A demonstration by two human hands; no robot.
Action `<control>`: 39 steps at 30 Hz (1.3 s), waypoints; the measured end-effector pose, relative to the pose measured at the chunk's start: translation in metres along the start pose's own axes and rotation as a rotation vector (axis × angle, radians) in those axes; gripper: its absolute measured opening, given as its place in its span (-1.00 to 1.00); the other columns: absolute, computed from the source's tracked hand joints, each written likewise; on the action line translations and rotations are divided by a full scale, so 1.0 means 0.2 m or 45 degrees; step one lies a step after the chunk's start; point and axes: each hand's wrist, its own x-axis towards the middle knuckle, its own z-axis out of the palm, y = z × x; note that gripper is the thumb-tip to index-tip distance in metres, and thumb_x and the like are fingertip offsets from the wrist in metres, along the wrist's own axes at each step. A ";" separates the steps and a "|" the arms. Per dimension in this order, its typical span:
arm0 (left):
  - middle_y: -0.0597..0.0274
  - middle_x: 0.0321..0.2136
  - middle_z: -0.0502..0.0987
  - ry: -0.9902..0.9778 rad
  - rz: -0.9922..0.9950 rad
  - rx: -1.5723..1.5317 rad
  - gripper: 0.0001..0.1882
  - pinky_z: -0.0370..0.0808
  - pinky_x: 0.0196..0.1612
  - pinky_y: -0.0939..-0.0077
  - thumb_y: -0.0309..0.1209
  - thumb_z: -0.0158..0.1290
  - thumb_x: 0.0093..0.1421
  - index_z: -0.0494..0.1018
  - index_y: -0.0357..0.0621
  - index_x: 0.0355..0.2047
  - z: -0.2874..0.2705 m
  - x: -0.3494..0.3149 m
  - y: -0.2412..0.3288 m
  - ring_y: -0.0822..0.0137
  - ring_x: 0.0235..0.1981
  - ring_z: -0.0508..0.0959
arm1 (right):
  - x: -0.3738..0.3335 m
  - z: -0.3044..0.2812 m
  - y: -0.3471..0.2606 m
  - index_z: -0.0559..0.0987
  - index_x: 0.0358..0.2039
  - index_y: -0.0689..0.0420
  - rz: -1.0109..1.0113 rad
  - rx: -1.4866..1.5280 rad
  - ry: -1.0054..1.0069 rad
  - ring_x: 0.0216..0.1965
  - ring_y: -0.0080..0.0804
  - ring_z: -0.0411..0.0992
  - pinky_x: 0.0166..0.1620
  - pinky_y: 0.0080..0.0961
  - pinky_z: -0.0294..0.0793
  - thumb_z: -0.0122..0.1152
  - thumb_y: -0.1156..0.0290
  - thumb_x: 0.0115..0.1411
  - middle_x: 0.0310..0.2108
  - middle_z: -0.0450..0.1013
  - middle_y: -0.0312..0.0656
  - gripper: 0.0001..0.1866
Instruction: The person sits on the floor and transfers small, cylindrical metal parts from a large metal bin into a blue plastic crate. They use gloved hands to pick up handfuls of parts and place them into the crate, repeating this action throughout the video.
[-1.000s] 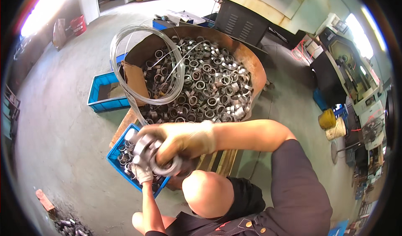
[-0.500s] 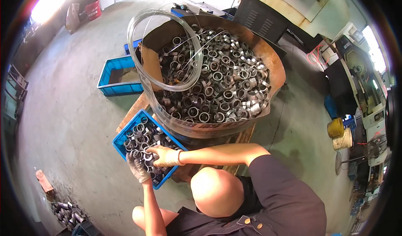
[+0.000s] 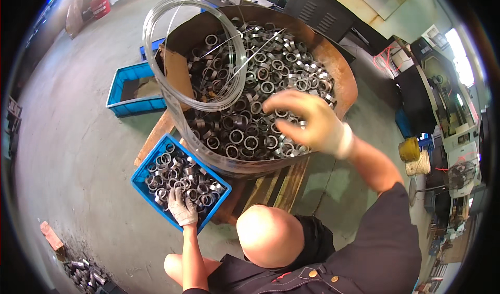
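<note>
Gloved in pale fabric, my left hand point(image 3: 182, 209) lies on metal rings point(image 3: 183, 171) in a small blue crate point(image 3: 139, 173), its fingers stretched out over them. My right hand point(image 3: 310, 121), also gloved and somewhat blurred, is raised over the near right part of a large round metal bin point(image 3: 338, 77). Its thumb and fingers are spread, with nothing visible between them. Loose grey steel rings point(image 3: 267, 87) fill that bin. The blue crate stands close against the bin's near left side.
A coil of clear wire point(image 3: 151, 38) hangs over the bin's left rim beside a cardboard piece point(image 3: 177, 72). Another blue crate point(image 3: 136, 106) sits farther left. Wooden pallet slats point(image 3: 286, 190) show under the bin. Metal parts point(image 3: 83, 276) lie at the lower left; machines line the right.
My right hand has left the blue crate and moved up and right over the bin, its fingers spreading. My left hand has shifted slightly right, onto the rings in the crate.
</note>
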 end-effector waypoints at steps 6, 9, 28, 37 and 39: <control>-0.19 0.17 0.31 -0.015 0.025 -0.008 -0.50 0.16 0.27 -0.02 -0.30 -0.07 0.24 0.33 -0.18 0.18 0.03 0.01 0.01 -0.16 0.20 0.29 | 0.16 0.33 0.59 0.29 0.28 -0.15 -0.143 -0.780 -1.018 0.27 -0.04 0.20 0.19 -0.17 0.36 0.39 0.13 -0.06 0.31 0.15 -0.07 -0.15; -0.20 0.17 0.30 -0.037 0.014 0.008 -0.49 0.15 0.27 -0.03 -0.28 -0.10 0.25 0.31 -0.20 0.19 0.01 0.01 -0.01 -0.17 0.20 0.28 | 0.24 0.54 0.61 0.20 0.34 -0.28 -0.524 -0.876 -1.273 0.37 0.03 0.01 0.20 -0.08 0.35 0.44 0.13 -0.14 0.39 0.00 -0.12 -0.02; -0.21 0.17 0.31 -0.047 0.009 -0.014 -0.47 0.17 0.26 0.00 -0.20 -0.11 0.28 0.32 -0.23 0.19 0.00 0.01 -0.01 -0.18 0.19 0.29 | 0.31 0.88 0.57 0.49 0.10 -0.21 -0.312 -0.883 -1.480 0.12 0.04 0.35 -0.01 -0.15 0.53 0.49 0.14 -0.33 0.19 0.24 -0.08 -0.17; -0.20 0.17 0.31 -0.050 -0.004 -0.001 -0.49 0.16 0.27 0.04 -0.20 -0.14 0.32 0.34 -0.21 0.19 0.00 0.00 0.02 -0.15 0.20 0.29 | 0.30 0.87 0.60 0.48 0.12 -0.14 -0.140 -0.759 -1.523 0.08 -0.01 0.42 0.06 -0.18 0.47 0.47 0.01 -0.26 0.19 0.28 0.03 -0.17; -0.21 0.13 0.34 -0.041 -0.004 -0.055 -0.51 0.19 0.22 -0.01 -0.18 -0.13 0.30 0.35 -0.19 0.15 0.01 0.02 0.03 -0.18 0.16 0.31 | 0.29 0.87 0.59 0.51 0.07 -0.07 -0.080 -0.739 -1.516 0.00 0.00 0.48 -0.02 -0.18 0.52 0.43 0.08 -0.25 0.07 0.41 0.03 -0.24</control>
